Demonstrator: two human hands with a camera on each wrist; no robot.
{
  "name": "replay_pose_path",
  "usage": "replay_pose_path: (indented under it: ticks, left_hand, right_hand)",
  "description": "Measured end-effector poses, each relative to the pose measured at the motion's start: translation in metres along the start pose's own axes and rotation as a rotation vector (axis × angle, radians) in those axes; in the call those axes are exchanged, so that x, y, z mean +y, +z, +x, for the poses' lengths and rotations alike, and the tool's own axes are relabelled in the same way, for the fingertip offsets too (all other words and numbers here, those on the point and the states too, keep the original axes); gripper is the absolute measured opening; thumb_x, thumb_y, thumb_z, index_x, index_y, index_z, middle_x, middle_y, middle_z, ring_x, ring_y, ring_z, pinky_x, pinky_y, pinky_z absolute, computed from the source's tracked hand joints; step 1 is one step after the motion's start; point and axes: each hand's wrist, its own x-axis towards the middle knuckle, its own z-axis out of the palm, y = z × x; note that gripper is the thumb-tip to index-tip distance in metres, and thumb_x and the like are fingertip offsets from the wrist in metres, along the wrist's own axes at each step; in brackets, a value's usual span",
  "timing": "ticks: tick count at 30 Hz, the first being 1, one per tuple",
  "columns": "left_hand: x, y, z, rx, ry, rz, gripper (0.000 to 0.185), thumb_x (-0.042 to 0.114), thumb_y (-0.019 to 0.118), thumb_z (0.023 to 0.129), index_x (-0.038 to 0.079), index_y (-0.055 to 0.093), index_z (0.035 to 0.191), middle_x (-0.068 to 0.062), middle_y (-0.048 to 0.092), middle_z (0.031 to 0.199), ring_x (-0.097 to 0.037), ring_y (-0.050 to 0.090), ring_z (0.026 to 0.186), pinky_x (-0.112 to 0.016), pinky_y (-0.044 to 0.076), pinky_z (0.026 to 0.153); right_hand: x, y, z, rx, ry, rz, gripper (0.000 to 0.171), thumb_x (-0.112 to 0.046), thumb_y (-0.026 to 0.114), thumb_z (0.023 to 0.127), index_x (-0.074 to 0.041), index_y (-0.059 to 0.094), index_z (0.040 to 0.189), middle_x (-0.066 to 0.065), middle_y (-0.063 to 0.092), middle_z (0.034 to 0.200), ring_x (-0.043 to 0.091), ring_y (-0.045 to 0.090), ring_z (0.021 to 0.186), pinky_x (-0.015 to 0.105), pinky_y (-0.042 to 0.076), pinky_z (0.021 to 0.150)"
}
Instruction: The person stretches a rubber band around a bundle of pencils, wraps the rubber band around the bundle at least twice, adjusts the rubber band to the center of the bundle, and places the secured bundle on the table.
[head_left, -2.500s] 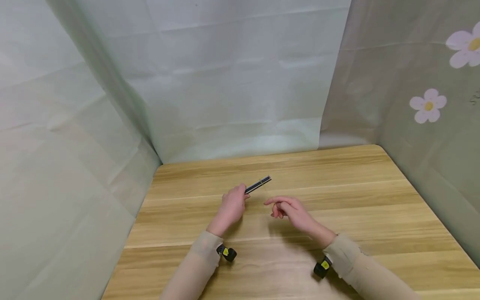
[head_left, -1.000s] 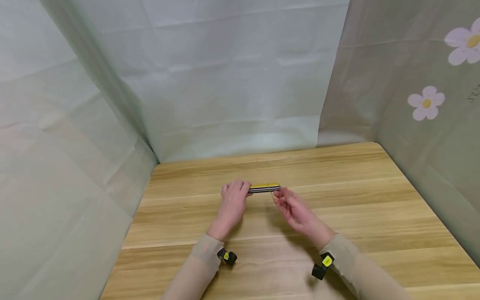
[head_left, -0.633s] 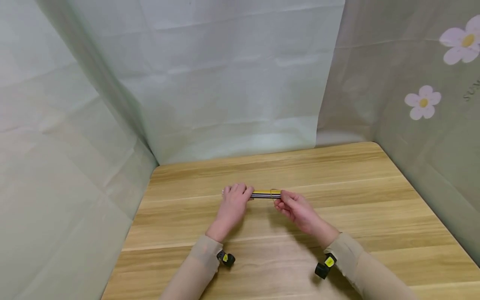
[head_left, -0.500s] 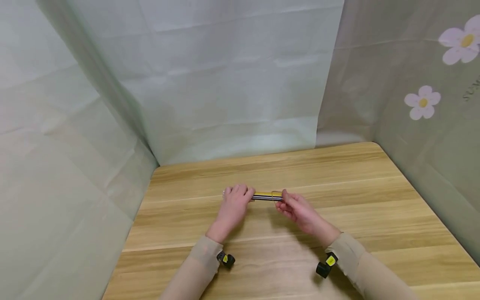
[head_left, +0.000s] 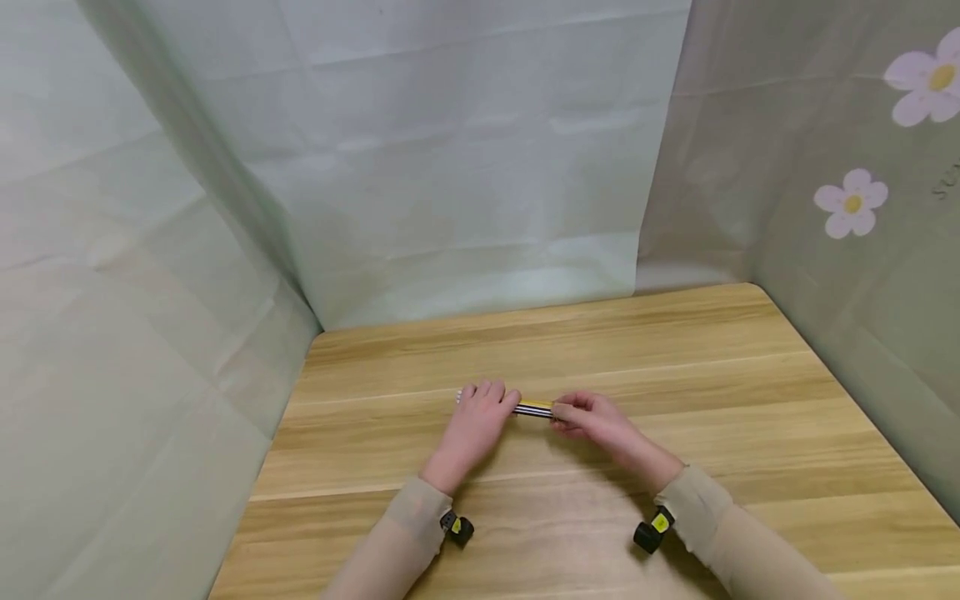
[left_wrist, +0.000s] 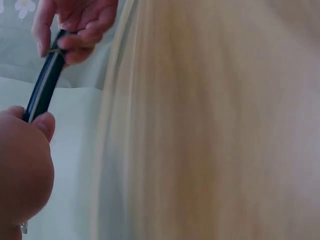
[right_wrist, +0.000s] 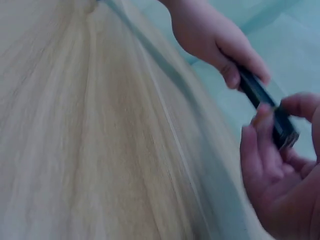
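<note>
A slim, dark bundle of pencil-like sticks with yellow and pale stripes [head_left: 534, 408] is held level just above the light wooden table [head_left: 712, 383], between the two hands. Only a short stretch of it is seen from the head view, the rest being covered by fingers. In the left wrist view it appears as a narrow dark bar with a pale line along its length [left_wrist: 45, 85], and a thin yellowish band is seen round it close to the far fingers. In the right wrist view its squared dark end [right_wrist: 282, 131] is seen beside the right fingertips.

The left hand [head_left: 480, 417] is clamped round the left end of the bundle, with the fingers curled over it. The right hand [head_left: 592, 419] is pinched on the right end, thumb and fingertips being closed on it where the band sits.

Compared with the picture from two and a half seconds ago, the bundle has been turned from a slant, gripped by the left hand alone, to a level line gripped at both ends. The right hand, which was then apart from it with fingers loosely bent, is now closed on it. Since half a second ago both hands and the bundle have been brought slightly nearer to the person, and less of the bundle is left uncovered between them.

A pale green cloth backdrop [head_left: 450, 167] is hung behind the table.
</note>
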Motion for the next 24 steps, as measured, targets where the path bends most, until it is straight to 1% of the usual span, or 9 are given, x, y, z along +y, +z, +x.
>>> replay_pose_path:
  ticks: [3, 6, 9, 11, 13, 15, 18, 22, 24]
  left_hand:
    - [0.002, 0.002, -0.002, -0.017, -0.016, -0.001, 0.01, 0.023, 0.058, 0.109, 0.018, 0.057, 0.118, -0.002, 0.055, 0.099, -0.023, 0.051, 0.09, -0.041, 0.041, 0.083]
    - [0.002, 0.002, -0.004, -0.041, -0.036, 0.007, 0.011, 0.023, 0.058, 0.109, 0.017, 0.058, 0.119, -0.002, 0.056, 0.099, -0.023, 0.053, 0.091, -0.041, 0.042, 0.084]
    - [0.003, 0.001, -0.004, -0.063, -0.053, 0.015, 0.013, 0.024, 0.058, 0.11, 0.016, 0.058, 0.12, -0.003, 0.057, 0.1, -0.022, 0.053, 0.091, -0.04, 0.042, 0.084]
    - [0.004, -0.001, -0.003, -0.072, -0.055, 0.021, 0.014, 0.025, 0.058, 0.11, 0.016, 0.058, 0.12, -0.002, 0.057, 0.099, -0.022, 0.052, 0.09, -0.04, 0.042, 0.084]
    - [0.006, -0.003, -0.002, -0.083, -0.05, 0.025, 0.014, 0.025, 0.058, 0.11, 0.015, 0.058, 0.12, -0.003, 0.057, 0.1, -0.022, 0.051, 0.09, -0.04, 0.042, 0.084]
    - [0.007, -0.006, -0.001, -0.099, -0.044, 0.026, 0.014, 0.024, 0.058, 0.11, 0.014, 0.058, 0.121, -0.003, 0.058, 0.102, -0.022, 0.051, 0.091, -0.041, 0.043, 0.084]
    - [0.009, -0.01, 0.001, -0.113, -0.04, 0.007, 0.021, 0.027, 0.059, 0.11, 0.013, 0.058, 0.125, -0.004, 0.06, 0.106, -0.022, 0.054, 0.094, -0.041, 0.045, 0.086]
    - [0.009, -0.015, 0.003, -0.1, -0.032, -0.018, 0.029, 0.029, 0.062, 0.109, 0.012, 0.058, 0.131, -0.005, 0.062, 0.11, -0.022, 0.056, 0.096, -0.041, 0.047, 0.086]
    - [0.008, -0.017, 0.003, -0.095, -0.018, -0.003, 0.025, 0.023, 0.062, 0.109, 0.012, 0.058, 0.132, -0.005, 0.062, 0.109, -0.022, 0.056, 0.094, -0.041, 0.047, 0.085]
  right_hand:
    - [-0.002, 0.003, -0.003, 0.095, -0.063, -0.21, 0.039, -0.023, 0.075, 0.101, 0.006, 0.063, 0.123, 0.011, 0.073, 0.107, 0.02, 0.069, 0.094, 0.03, 0.056, 0.079]
    - [-0.004, 0.003, -0.006, 0.154, -0.154, -0.446, 0.044, -0.028, 0.079, 0.099, 0.001, 0.064, 0.128, 0.012, 0.07, 0.115, 0.024, 0.066, 0.101, 0.038, 0.055, 0.088]
    - [-0.005, 0.002, -0.008, 0.142, -0.272, -0.694, 0.045, -0.031, 0.081, 0.098, -0.003, 0.068, 0.132, 0.01, 0.07, 0.122, 0.026, 0.066, 0.109, 0.047, 0.053, 0.097]
    - [-0.005, 0.001, -0.009, 0.118, -0.359, -0.856, 0.04, -0.031, 0.081, 0.098, -0.005, 0.072, 0.128, 0.008, 0.073, 0.118, 0.026, 0.068, 0.107, 0.05, 0.054, 0.095]
    - [-0.006, 0.001, -0.01, 0.112, -0.427, -0.984, 0.034, -0.03, 0.082, 0.097, -0.007, 0.075, 0.121, 0.006, 0.075, 0.113, 0.026, 0.07, 0.104, 0.05, 0.055, 0.092]
    - [-0.006, 0.0, -0.011, 0.112, -0.472, -1.062, 0.028, -0.028, 0.08, 0.098, -0.007, 0.075, 0.115, 0.006, 0.076, 0.107, 0.027, 0.071, 0.1, 0.05, 0.056, 0.09]
    - [-0.008, -0.002, -0.012, 0.113, -0.491, -1.123, 0.023, -0.027, 0.077, 0.1, -0.008, 0.073, 0.113, 0.006, 0.076, 0.106, 0.029, 0.07, 0.1, 0.05, 0.056, 0.089]
    - [-0.011, -0.007, -0.014, 0.106, -0.497, -1.154, 0.02, -0.029, 0.073, 0.104, -0.011, 0.071, 0.112, 0.003, 0.076, 0.107, 0.029, 0.07, 0.102, 0.05, 0.055, 0.091]
    - [-0.012, -0.012, -0.014, 0.098, -0.494, -1.154, 0.018, -0.028, 0.071, 0.105, -0.012, 0.07, 0.111, 0.002, 0.075, 0.105, 0.03, 0.07, 0.104, 0.051, 0.055, 0.092]
